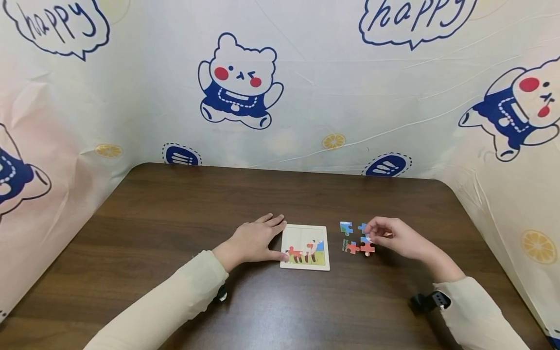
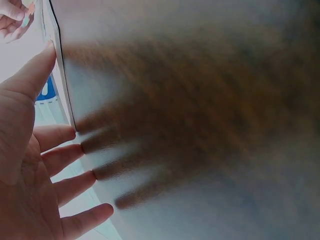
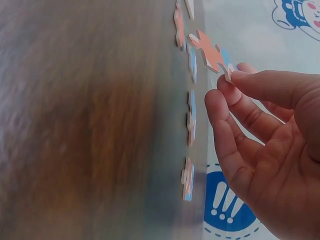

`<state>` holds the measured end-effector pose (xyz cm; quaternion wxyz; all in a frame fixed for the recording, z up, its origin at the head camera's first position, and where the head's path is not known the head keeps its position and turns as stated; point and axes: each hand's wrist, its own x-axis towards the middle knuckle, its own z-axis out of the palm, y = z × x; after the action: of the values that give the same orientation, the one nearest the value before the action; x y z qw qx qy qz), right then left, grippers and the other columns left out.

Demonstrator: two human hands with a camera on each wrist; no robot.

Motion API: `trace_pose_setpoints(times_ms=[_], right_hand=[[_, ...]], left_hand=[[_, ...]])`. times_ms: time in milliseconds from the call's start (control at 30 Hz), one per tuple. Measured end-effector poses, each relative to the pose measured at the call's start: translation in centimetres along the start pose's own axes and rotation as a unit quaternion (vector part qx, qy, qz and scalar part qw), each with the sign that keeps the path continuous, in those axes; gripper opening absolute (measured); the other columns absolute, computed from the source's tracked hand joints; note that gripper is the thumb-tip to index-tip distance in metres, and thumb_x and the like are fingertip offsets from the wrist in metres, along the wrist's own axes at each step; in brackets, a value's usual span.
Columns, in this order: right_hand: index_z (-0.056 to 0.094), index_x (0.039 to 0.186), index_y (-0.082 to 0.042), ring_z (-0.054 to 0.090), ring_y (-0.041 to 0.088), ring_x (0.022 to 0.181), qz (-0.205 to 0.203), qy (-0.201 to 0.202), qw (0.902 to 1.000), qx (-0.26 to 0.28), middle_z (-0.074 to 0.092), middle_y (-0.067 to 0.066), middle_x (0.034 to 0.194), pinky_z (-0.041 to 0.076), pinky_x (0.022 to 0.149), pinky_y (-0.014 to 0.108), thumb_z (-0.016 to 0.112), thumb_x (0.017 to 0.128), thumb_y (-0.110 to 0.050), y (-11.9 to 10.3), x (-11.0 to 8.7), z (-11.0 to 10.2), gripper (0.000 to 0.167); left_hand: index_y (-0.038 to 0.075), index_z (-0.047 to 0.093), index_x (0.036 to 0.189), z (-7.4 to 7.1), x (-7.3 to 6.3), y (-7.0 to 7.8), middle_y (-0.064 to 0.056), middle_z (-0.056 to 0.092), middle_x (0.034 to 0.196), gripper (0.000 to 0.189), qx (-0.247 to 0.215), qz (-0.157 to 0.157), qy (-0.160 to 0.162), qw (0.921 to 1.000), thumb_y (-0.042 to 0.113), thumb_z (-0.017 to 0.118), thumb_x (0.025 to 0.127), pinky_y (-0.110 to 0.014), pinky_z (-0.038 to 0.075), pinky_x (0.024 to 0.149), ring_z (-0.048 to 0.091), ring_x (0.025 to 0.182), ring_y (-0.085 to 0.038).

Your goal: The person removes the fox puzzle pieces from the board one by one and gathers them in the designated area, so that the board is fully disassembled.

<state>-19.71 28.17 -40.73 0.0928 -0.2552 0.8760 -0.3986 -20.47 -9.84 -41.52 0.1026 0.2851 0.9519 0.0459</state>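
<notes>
Two hands, one pinched puzzle piece

My right hand [image 1: 395,238] pinches a flat, red-and-blue jigsaw piece [image 3: 209,52] between thumb and fingertips, raised off the dark brown wood-grain table [image 1: 280,301]. It hangs close over small loose puzzle pieces printed in red, blue and green [image 1: 346,227], which lie near the right edge of a pale, square puzzle board [image 1: 302,236]. My left hand [image 1: 253,241] lies at that board's left edge, fingers straight and spread; the thumb touches the edge towards the near-left corner, and the index finger is by the far-left corner. The board lies between the table's left and right edges, well apart from the far one. A colourful picture [image 1: 312,253] fills its near half; the far half shows plain pale base. Cream sleeves [image 1: 197,277] cover my forearms.
</notes>
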Motion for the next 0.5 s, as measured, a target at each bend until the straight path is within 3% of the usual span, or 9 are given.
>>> trace_pose_setpoints(times_ms=[500], right_hand=[[0.066, 0.104, -0.001, 0.054, 0.007, 0.081, 0.043, -0.022, 0.9987, -0.018, 0.065, 0.004, 0.091, 0.05, 0.071, 0.021, 0.067, 0.092, -0.004, 0.93, -0.72, -0.73, 0.012]], left_hand=[[0.02, 0.039, 0.154, 0.11, 0.04, 0.07, 0.002, 0.032, 0.163, 0.095, 0.005, -0.008, -0.004, 0.9999, 0.073, 0.063, 0.08, -0.059, 0.046, 0.1, 0.031, 0.151, -0.026]])
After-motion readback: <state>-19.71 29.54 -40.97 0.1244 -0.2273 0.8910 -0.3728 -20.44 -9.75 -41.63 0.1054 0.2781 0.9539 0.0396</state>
